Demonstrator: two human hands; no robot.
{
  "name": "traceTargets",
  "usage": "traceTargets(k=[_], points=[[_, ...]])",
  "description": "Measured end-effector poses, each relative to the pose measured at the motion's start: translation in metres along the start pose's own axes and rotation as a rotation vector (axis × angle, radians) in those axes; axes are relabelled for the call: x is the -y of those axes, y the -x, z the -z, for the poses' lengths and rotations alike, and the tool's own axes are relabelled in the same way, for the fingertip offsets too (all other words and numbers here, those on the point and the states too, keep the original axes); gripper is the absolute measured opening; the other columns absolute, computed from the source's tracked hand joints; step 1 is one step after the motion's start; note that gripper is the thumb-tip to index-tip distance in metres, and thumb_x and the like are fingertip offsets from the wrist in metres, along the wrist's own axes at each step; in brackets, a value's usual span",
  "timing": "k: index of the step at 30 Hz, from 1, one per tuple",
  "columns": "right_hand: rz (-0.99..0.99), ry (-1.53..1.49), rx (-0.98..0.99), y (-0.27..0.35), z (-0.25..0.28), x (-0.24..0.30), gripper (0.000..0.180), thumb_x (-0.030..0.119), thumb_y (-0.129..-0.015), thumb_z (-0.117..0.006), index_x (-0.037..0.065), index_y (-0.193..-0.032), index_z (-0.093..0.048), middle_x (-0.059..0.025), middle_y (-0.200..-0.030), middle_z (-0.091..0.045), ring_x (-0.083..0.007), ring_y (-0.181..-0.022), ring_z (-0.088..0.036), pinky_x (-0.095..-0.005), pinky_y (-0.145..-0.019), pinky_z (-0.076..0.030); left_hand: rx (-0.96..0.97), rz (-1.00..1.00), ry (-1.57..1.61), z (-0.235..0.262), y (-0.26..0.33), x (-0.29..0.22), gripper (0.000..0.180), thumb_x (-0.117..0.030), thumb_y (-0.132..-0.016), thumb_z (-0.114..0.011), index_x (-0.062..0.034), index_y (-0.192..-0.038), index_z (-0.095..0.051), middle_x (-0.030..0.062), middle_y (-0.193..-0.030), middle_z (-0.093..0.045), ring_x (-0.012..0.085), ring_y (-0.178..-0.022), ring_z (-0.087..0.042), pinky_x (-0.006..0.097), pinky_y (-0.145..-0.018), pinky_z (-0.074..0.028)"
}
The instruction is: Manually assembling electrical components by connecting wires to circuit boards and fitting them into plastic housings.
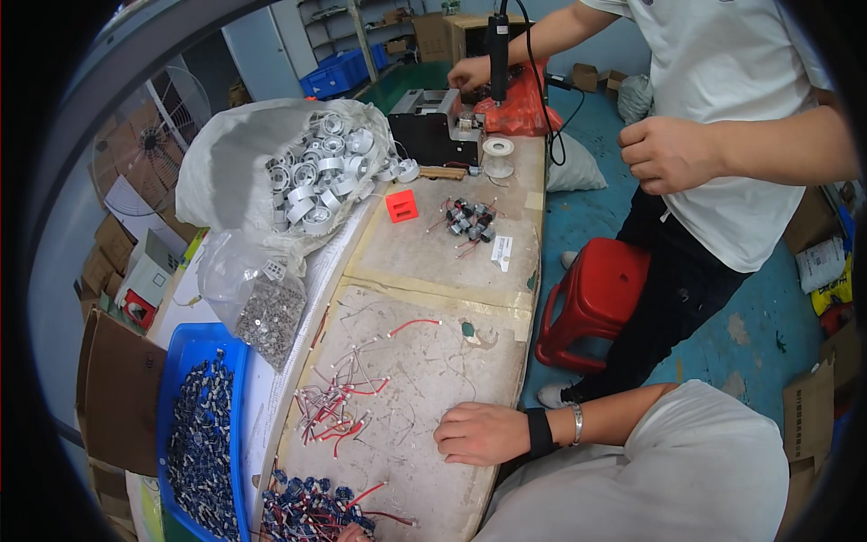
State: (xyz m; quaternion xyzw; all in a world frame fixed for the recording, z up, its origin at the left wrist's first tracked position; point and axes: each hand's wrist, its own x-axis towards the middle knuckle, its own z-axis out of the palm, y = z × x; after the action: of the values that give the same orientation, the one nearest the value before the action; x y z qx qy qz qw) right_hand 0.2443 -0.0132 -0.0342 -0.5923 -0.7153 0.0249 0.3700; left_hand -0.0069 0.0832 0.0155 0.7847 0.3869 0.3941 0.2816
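My right hand [483,434], with a black band and a bracelet at its wrist, lies palm down on the worktable [433,348]. Its fingers are slightly bent, and nothing shows in them. Only a bit of my left hand [353,533] appears at the lower edge, beside a pile of small blue circuit boards [307,506] with red wires; its fingers are mostly cut off. Left of my right hand is a loose heap of red, white and dark wires with small connectors [334,402]. A single red wire [414,326] lies farther up the table.
A blue tray [242,388] of small boards stands left, near a bag of small metal parts [271,316] and a sack of white rings [226,167]. Small motors [470,224], a red block [402,206] and a black machine [433,135] lie farther off. A co-worker [713,81] stands by a red stool [601,289].
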Motion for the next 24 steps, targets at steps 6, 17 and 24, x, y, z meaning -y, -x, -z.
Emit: traceTargets(k=[6, 17, 24], points=[[-0.019, -0.004, 0.055, 0.001, 0.001, -0.001, 0.012, 0.018, -0.081, -0.059, 0.009, -0.085, -0.052, -0.0037, -0.091, -0.051, -0.0209, -0.089, -0.05, -0.0323, -0.08, -0.041, -0.007, -0.017, -0.022, 0.0, 0.001, 0.0, 0.016, -0.008, -0.088, -0.053, 0.0069, -0.094, -0.058, 0.014, -0.092, -0.06, 0.0209, -0.078, -0.054, 0.03, -0.072, -0.044], [0.013, -0.007, 0.001, 0.001, -0.003, -0.001, 0.011, 0.018, -0.079, -0.058, 0.008, -0.081, -0.052, -0.0038, -0.087, -0.05, -0.0208, -0.086, -0.048, -0.032, -0.077, -0.041, 0.002, 0.052, -0.006, 0.002, 0.0, -0.007, 0.018, -0.011, -0.089, -0.053, 0.0053, -0.094, -0.059, 0.0129, -0.094, -0.059, 0.02, -0.08, -0.054, 0.03, -0.073, -0.044], [0.016, -0.013, 0.002, 0.002, -0.002, 0.003, 0.013, 0.018, -0.079, -0.059, 0.007, -0.083, -0.053, -0.004, -0.088, -0.051, -0.0212, -0.086, -0.048, -0.032, -0.076, -0.041, 0.007, 0.093, 0.035, 0.004, 0.01, 0.014, 0.017, -0.011, -0.089, -0.053, 0.0034, -0.095, -0.059, 0.0103, -0.094, -0.059, 0.0179, -0.077, -0.053, 0.027, -0.069, -0.043]])
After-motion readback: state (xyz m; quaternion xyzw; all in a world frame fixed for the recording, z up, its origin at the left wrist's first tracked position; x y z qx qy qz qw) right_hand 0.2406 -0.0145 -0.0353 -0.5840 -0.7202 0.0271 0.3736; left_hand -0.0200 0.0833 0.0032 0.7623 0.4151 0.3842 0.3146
